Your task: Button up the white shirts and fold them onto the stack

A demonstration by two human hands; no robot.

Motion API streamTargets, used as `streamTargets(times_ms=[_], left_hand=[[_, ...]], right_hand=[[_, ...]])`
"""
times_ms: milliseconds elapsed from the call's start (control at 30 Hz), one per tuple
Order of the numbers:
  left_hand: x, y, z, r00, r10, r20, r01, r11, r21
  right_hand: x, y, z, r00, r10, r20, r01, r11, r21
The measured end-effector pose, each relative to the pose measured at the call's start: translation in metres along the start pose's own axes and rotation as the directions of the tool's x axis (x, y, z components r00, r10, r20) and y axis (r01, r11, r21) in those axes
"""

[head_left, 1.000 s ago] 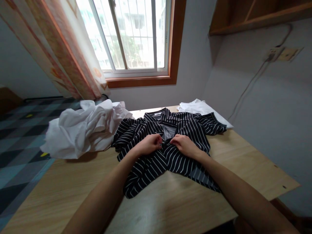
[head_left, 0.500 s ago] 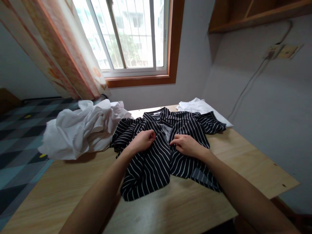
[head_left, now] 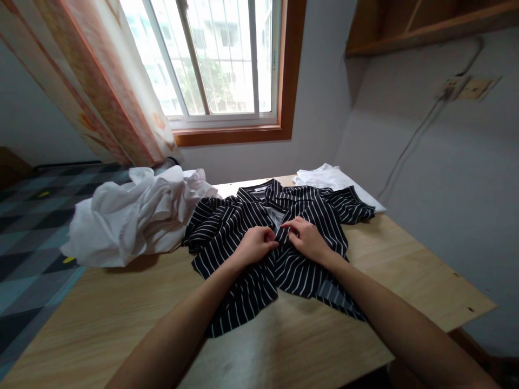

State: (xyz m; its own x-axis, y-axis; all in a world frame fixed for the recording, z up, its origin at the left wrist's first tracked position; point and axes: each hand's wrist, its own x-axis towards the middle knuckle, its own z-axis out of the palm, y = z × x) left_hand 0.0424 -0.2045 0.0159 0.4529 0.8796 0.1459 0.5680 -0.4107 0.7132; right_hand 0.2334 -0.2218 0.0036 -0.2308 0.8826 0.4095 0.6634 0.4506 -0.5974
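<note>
A black shirt with white stripes [head_left: 239,221] lies front up on the wooden table [head_left: 138,308], its collar towards the window and its front parted at the neck. My left hand [head_left: 255,246] is closed in a pinch on the front edge of the left-hand panel, drawn to the middle of the shirt. Just right of it, my right hand [head_left: 308,239] rests on the other panel. Its index finger stretches towards the front opening and the thumb is bent apart below it. The lower fingers of both hands are partly hidden.
A crumpled heap of white cloth [head_left: 133,216] sits at the table's left edge. Folded white cloth [head_left: 324,175] lies behind the shirt's right sleeve. A checked bedspread [head_left: 36,232] is on the left, a window [head_left: 219,65] ahead, and a cable [head_left: 413,135] hangs down the right wall.
My left hand has moved right and slightly down, pulling the left-hand panel towards the middle. My right hand has shifted a little, its index finger now straighter.
</note>
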Motion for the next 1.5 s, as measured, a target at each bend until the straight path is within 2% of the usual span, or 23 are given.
streamTargets(times_ms=[67,167,233,333,667,900,1033,1100,1200,1333,1433,1500], left_hand=[[0.004,-0.002,-0.005,0.997,-0.068,-0.02,0.063,0.981,-0.186],[0.006,-0.002,-0.009,0.983,-0.181,0.013,0.17,0.894,-0.414],[0.006,-0.001,-0.01,0.974,-0.224,0.038,0.214,0.847,-0.487],[0.006,0.002,-0.01,0.972,-0.226,0.055,0.221,0.824,-0.521],[0.005,0.005,-0.007,0.983,-0.182,0.035,0.172,0.827,-0.535],[0.004,0.007,-0.005,0.984,-0.098,-0.15,0.041,0.937,-0.346],[0.002,0.011,-0.002,0.987,-0.089,-0.135,0.029,0.919,-0.392],[0.001,0.011,-0.001,0.99,-0.088,-0.113,0.031,0.904,-0.425],[0.0,0.011,-0.001,0.995,-0.043,-0.091,-0.003,0.893,-0.45],[-0.003,0.01,0.004,0.988,0.029,-0.154,-0.078,0.944,-0.321],[-0.003,0.009,0.008,0.977,0.053,-0.209,-0.107,0.96,-0.258],[-0.002,0.009,0.006,0.974,0.057,-0.221,-0.113,0.961,-0.253]], right_hand=[[0.0,-0.006,-0.002,0.994,0.015,-0.107,-0.011,0.999,0.034],[-0.003,-0.018,-0.002,0.989,0.01,-0.147,0.009,0.992,0.13],[-0.005,-0.023,0.0,0.99,-0.009,-0.144,0.032,0.986,0.161],[-0.007,-0.026,0.003,0.991,-0.011,-0.136,0.034,0.986,0.166],[-0.008,-0.025,0.01,0.984,0.077,-0.162,-0.035,0.968,0.248],[-0.008,-0.027,0.01,0.977,0.128,-0.169,-0.081,0.963,0.258],[-0.008,-0.023,0.013,0.975,0.147,-0.165,-0.096,0.955,0.28],[-0.008,-0.018,0.016,0.974,0.174,-0.147,-0.116,0.934,0.338],[-0.006,-0.011,0.02,0.973,0.215,-0.08,-0.149,0.856,0.495],[-0.003,-0.007,0.025,0.975,0.222,0.022,-0.182,0.734,0.654],[-0.003,-0.01,0.026,0.971,0.24,0.023,-0.194,0.722,0.664],[-0.002,-0.012,0.024,0.955,0.295,-0.035,-0.202,0.731,0.651]])
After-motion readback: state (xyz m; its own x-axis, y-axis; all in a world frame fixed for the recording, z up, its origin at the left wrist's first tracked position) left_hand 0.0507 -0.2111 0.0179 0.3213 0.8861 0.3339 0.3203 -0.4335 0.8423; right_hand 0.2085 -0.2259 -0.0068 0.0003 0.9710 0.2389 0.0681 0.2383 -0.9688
